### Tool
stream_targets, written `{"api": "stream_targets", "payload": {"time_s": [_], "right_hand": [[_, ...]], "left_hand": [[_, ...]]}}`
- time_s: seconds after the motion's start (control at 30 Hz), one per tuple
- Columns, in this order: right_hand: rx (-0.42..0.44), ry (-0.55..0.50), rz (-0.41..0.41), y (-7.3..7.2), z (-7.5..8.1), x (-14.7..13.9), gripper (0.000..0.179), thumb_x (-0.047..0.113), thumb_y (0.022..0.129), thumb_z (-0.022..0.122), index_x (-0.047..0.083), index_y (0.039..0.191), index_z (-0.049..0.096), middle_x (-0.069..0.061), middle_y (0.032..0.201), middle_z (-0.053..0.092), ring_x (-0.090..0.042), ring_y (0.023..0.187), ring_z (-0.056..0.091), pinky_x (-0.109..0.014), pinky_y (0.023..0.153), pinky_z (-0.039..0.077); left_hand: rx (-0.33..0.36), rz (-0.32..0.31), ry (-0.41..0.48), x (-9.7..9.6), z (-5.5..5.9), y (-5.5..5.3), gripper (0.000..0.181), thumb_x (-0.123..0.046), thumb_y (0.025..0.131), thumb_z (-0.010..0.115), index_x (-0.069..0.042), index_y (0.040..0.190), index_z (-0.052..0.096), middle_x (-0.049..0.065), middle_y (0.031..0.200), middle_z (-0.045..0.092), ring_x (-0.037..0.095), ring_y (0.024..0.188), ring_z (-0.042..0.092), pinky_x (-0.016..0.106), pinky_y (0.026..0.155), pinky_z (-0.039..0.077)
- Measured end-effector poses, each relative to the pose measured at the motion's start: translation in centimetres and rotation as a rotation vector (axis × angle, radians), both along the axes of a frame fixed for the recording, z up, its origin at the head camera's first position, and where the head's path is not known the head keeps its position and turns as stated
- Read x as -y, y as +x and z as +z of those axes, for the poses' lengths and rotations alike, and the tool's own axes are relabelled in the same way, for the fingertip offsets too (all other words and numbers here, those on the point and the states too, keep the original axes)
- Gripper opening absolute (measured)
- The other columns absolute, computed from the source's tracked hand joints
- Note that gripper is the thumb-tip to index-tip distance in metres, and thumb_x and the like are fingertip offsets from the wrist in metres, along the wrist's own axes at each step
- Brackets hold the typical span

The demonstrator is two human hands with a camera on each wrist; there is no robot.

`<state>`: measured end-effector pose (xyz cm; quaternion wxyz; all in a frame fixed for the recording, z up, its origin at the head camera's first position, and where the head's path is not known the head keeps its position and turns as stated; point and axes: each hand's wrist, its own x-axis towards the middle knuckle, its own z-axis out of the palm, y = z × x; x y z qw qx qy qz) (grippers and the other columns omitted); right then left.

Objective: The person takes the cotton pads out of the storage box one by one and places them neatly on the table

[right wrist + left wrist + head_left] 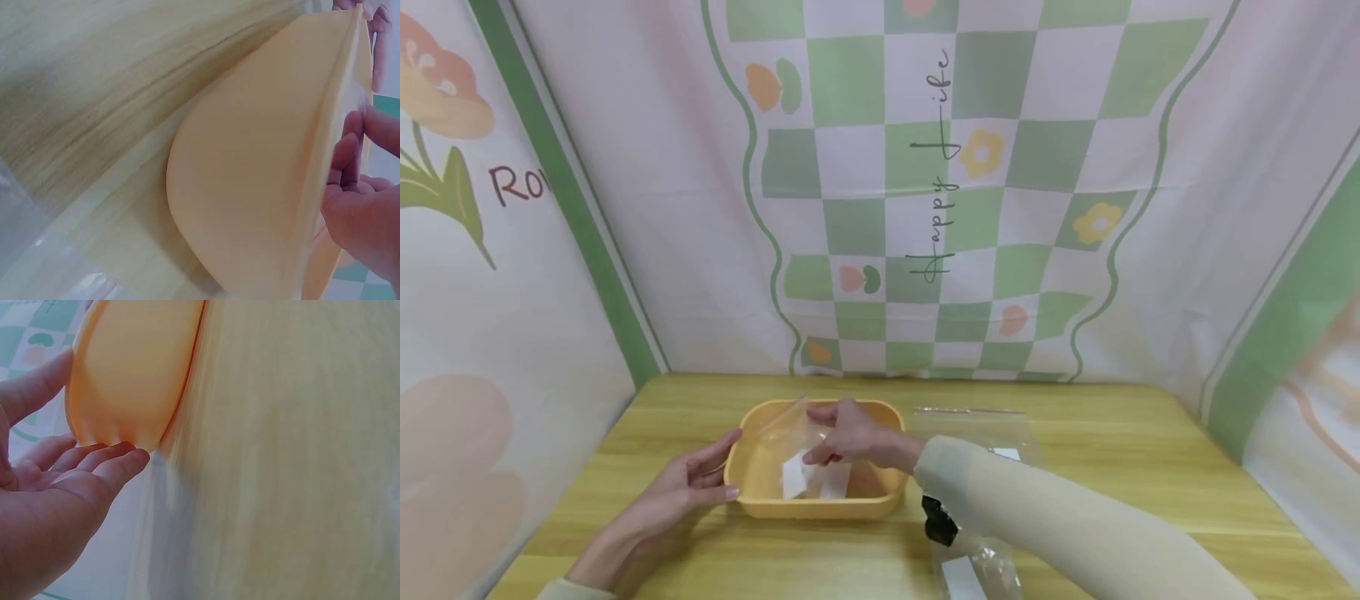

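A yellow-orange plastic basin (808, 508) sits on the wooden table. My left hand (673, 492) holds its left end; in the left wrist view the thumb is at one edge of the basin (125, 369) and the other fingertips press its outer wall. Inside the basin, my right hand (853, 433) pinches a clear zip bag (790, 425) near its top. White label pieces (794, 475) show below the fingers. The right wrist view has the basin wall (250, 150) hiding most of the bag, with the right hand (362, 181) behind the rim.
Right of the basin lies a clear zip bag (973, 427), partly under the right sleeve (1045, 508). Another clear bag with a white label (962, 577) lies nearer the front. A black object (938, 521), unclear in kind, shows below the cuff. Patterned cloth (850, 225) hangs behind the table.
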<state>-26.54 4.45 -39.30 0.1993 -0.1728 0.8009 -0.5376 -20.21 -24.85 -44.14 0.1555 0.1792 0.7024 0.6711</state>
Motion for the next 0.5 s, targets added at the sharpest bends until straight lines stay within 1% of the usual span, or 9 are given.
{"api": "stream_targets", "payload": {"time_s": [0.1, 0.2, 0.27, 0.37, 0.43, 0.5], "right_hand": [[0.007, 0.000, 0.017, -0.1, 0.4, -0.3, 0.073, -0.005, 0.082, 0.086, -0.007, 0.148, 0.053, -0.017, 0.157, 0.049, -0.011, 0.066, 0.069, -0.022, 0.061, 0.058], [0.003, 0.004, 0.034, -0.2, 1.0, -0.8, 0.073, -0.004, 0.083, 0.086, -0.005, 0.149, 0.054, -0.017, 0.156, 0.051, -0.016, 0.071, 0.073, -0.028, 0.069, 0.063], [-0.001, 0.010, 0.043, -0.2, 1.4, -1.1, 0.074, -0.003, 0.083, 0.087, -0.004, 0.149, 0.054, -0.017, 0.156, 0.051, -0.018, 0.079, 0.075, -0.032, 0.074, 0.065], [-0.009, 0.023, 0.052, -0.2, 2.0, -1.6, 0.077, 0.000, 0.081, 0.088, -0.004, 0.150, 0.054, -0.017, 0.156, 0.051, -0.020, 0.092, 0.074, -0.034, 0.078, 0.065], [-0.011, 0.018, 0.059, -0.2, 2.5, -2.0, 0.077, 0.001, 0.081, 0.089, -0.004, 0.149, 0.054, -0.016, 0.157, 0.050, -0.019, 0.093, 0.074, -0.034, 0.078, 0.065], [-0.014, 0.010, 0.063, -0.2, 3.0, -2.4, 0.073, 0.001, 0.081, 0.088, -0.005, 0.147, 0.056, -0.016, 0.157, 0.050, -0.019, 0.087, 0.075, -0.035, 0.078, 0.065]], "left_hand": [[-0.005, -0.005, -0.001, 0.0, 0.0, 0.0, 0.091, 0.001, 0.095, 0.071, 0.006, 0.163, 0.011, 0.031, 0.167, 0.007, 0.057, 0.147, 0.025, 0.031, 0.109, 0.048], [-0.013, -0.015, 0.003, 0.0, -0.1, 0.0, 0.092, 0.001, 0.095, 0.071, 0.007, 0.163, 0.010, 0.032, 0.167, 0.006, 0.057, 0.148, 0.024, 0.031, 0.109, 0.048], [-0.014, -0.019, 0.008, 0.0, -0.1, 0.0, 0.092, 0.001, 0.095, 0.071, 0.007, 0.163, 0.010, 0.032, 0.167, 0.006, 0.057, 0.148, 0.023, 0.031, 0.109, 0.048], [-0.013, -0.016, 0.008, 0.0, -0.1, 0.1, 0.092, 0.001, 0.095, 0.071, 0.007, 0.163, 0.010, 0.032, 0.167, 0.006, 0.057, 0.147, 0.023, 0.031, 0.109, 0.048], [-0.009, -0.011, 0.005, 0.0, 0.0, 0.1, 0.092, 0.001, 0.095, 0.071, 0.007, 0.163, 0.010, 0.032, 0.167, 0.006, 0.057, 0.147, 0.024, 0.031, 0.109, 0.048], [-0.008, -0.009, 0.001, 0.0, 0.0, 0.1, 0.091, 0.001, 0.095, 0.071, 0.006, 0.163, 0.010, 0.032, 0.167, 0.007, 0.057, 0.147, 0.024, 0.031, 0.109, 0.048]]}}
